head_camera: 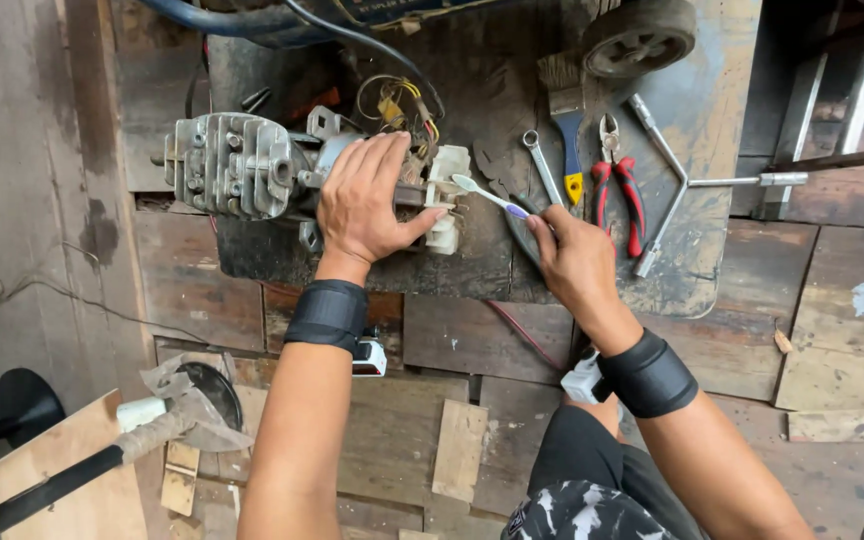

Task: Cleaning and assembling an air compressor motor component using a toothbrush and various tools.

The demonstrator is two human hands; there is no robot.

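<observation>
My left hand point(367, 200) grip clamps the small engine point(252, 165) | right hand point(572, 262) grip holds toothbrush point(489, 196), bristles at white part point(444, 200) | pliers point(620, 185) right.

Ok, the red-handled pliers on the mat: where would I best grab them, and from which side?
Grip the red-handled pliers around both red handles, near their middle, coming from the near side, below the right hand. The handles point toward the person and lie close together, while the jaws sit up between the paintbrush and the cross wrench.
</observation>
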